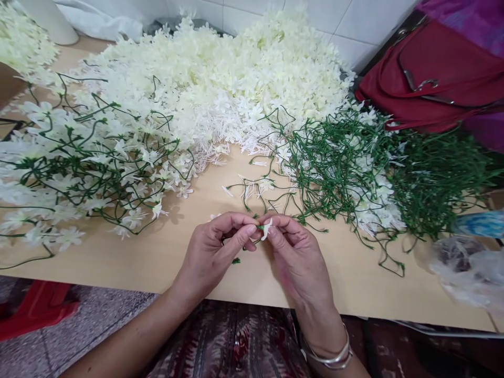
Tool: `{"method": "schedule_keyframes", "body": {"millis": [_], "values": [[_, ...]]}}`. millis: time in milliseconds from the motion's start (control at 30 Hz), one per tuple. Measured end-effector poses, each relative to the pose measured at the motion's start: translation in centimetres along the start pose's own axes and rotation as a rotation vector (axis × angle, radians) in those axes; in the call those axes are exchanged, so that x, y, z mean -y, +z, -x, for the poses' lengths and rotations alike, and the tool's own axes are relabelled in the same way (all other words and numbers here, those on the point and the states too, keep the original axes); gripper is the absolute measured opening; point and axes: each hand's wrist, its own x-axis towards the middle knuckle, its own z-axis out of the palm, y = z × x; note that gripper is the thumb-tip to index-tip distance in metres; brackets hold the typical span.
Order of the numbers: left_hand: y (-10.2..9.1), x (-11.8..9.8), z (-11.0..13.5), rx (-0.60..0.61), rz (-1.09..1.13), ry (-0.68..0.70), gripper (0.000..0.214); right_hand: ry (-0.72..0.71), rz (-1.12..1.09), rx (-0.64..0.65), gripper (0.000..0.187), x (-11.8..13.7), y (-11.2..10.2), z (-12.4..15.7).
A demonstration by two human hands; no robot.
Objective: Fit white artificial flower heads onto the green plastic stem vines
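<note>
Just above the table near its front edge, my two hands meet, fingertips almost touching. My left hand (214, 252) pinches a green plastic stem (260, 227) between thumb and forefinger. Between thumb and fingers, my right hand (301, 254) grips a small white artificial flower (266, 229), which sits at the stem's tip. Part of the stem is hidden behind my left fingers; a green end shows below them. Beyond my hands lie loose green stems and white stamen pieces (260, 184).
White flowers on green stems (98, 168) pile up at left. A large heap of loose cream petals (236, 68) lines the back wall. Tangled green stems (331, 157) lie right of centre. A red bag (437, 73) and a clear plastic bag (468, 268) are at right; a red stool (39, 310) stands below left.
</note>
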Motion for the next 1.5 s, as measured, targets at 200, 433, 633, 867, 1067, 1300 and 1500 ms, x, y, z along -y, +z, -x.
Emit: {"method": "schedule_keyframes", "body": {"millis": [200,433,633,867,1067,1300,1500], "values": [[0.0,0.2,0.1,-0.004,-0.079,0.040,0.013,-0.008,0.087,0.022,0.010,-0.1,-0.3,0.0],[-0.3,0.1,0.0,0.029,-0.177,0.075,0.015,-0.003,0.100,0.063,0.010,0.3,-0.4,0.0],[-0.2,0.1,-0.1,0.019,-0.184,0.063,0.014,-0.004,0.088,0.071,0.009,0.2,-0.3,-0.1],[0.0,0.2,-0.1,0.028,-0.161,0.050,0.013,-0.038,0.058,0.067,0.007,0.0,-0.1,-0.3],[0.0,0.3,-0.2,0.050,-0.145,0.048,0.014,-0.057,0.057,0.064,0.008,-0.1,-0.3,-0.3],[0.2,0.2,-0.2,0.044,-0.153,0.071,0.014,0.027,0.071,0.074,0.015,0.4,0.3,0.0],[0.1,-0.2,-0.3,-0.233,0.011,0.125,0.012,-0.181,0.459,0.032,0.022,4.7,-1.2,0.6]]}}
